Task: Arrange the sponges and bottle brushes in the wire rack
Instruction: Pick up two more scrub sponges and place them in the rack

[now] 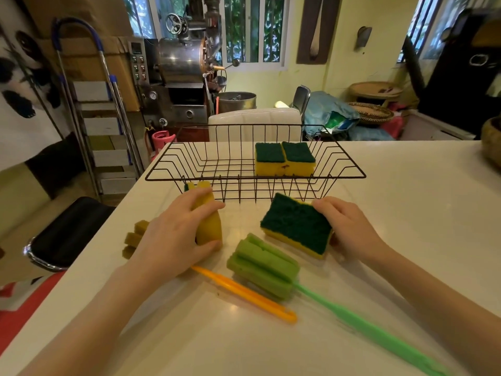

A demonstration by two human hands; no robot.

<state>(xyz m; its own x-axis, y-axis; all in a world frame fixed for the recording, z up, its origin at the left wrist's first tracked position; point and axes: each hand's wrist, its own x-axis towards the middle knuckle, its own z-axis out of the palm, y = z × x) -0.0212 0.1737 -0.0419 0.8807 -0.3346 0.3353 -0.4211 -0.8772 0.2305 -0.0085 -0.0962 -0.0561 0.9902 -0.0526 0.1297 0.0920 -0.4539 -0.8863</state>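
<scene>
A black wire rack (162, 164) stands on the white table with two yellow-and-green sponges (284, 161) side by side inside it, at the right. In front of the rack, my left hand (173, 237) grips a yellow sponge (208, 221) held on edge. My right hand (349, 229) holds a tilted yellow sponge with a green scouring face (296, 225). Between my arms lies a green bottle brush (264, 265) with a long green handle. The orange bottle brush handle (244, 293) runs under my left wrist; its brownish foam head (134, 237) shows left of that hand.
The white table (406, 213) drops off at its left edge, beside a black stool (73, 232) and a stepladder (103, 126). A white chair back (254, 120) stands behind the rack. A brown basket (492, 142) sits at the table's far right.
</scene>
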